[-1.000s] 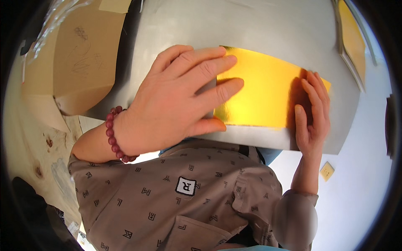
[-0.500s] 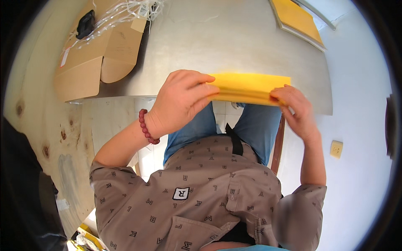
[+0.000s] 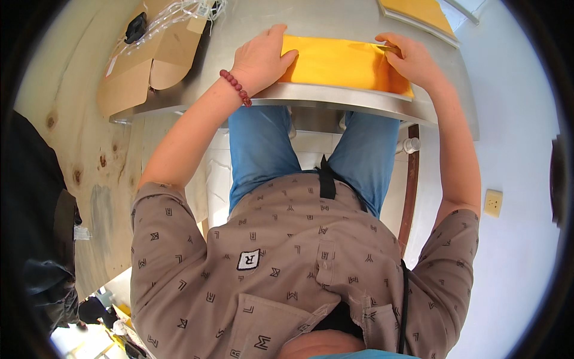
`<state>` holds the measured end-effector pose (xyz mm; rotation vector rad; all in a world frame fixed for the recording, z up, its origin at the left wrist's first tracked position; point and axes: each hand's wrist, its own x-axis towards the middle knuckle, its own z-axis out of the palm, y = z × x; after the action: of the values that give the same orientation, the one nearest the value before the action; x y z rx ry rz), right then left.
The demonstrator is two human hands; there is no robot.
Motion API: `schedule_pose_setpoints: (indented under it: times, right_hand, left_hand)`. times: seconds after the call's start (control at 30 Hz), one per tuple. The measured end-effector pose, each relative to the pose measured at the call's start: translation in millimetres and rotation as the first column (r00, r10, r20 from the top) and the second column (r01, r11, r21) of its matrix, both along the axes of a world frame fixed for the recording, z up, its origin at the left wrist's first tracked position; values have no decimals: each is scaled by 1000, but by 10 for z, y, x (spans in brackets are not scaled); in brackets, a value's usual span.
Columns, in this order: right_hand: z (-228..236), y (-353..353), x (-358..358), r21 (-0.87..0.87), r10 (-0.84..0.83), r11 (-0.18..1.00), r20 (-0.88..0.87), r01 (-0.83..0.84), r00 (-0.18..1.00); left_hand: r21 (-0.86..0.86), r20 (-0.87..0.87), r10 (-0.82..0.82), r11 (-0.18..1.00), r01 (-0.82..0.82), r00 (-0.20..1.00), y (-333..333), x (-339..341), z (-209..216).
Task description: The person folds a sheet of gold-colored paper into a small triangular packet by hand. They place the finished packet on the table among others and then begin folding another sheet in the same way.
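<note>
A flat yellow sheet [image 3: 335, 63] lies at the near edge of the metal table, a pale layer showing along its near side. At its left end rests my left hand [image 3: 261, 58], wearing a dark red bead bracelet. Its fingers are stretched along the end, and the thumb lies on the yellow surface, apart from them. My right hand [image 3: 411, 60] is at the other end, with thumb and finger closed on the sheet's right edge. A small dark strip, perhaps a raised edge or a shadow, shows beside that thumb.
An open cardboard box [image 3: 170, 57] with clear plastic strips and a black plastic piece [image 3: 136, 27] stands at the table's far left. Yellow sheets [image 3: 421, 17] with pale edges lie at the far right. A white wall with a socket [image 3: 493, 203] runs along the right.
Both hands have moved away from my body with the yellow sheet, from the table's near edge onto its top. The folded-looking sheet now lies flat. My left fingers have straightened.
</note>
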<state>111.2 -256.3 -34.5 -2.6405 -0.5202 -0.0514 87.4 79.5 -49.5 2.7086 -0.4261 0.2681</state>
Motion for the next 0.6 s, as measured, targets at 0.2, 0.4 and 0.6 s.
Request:
schedule_pose_setpoints:
  times: [0.2, 0.4, 0.6]
  right_hand:
    - [-323, 40, -33, -163, 153, 984, 529, -77, 835]
    - [-386, 131, -264, -79, 9, 997, 337, 19, 941]
    - [-415, 162, -368, -32, -32, 998, 320, 45, 947]
  left_hand:
    - [335, 399, -466, 876, 347, 790, 82, 191, -108]
    - [258, 117, -563, 813, 522, 818, 197, 316, -219]
    - [277, 139, -571, 807, 522, 809, 273, 287, -266]
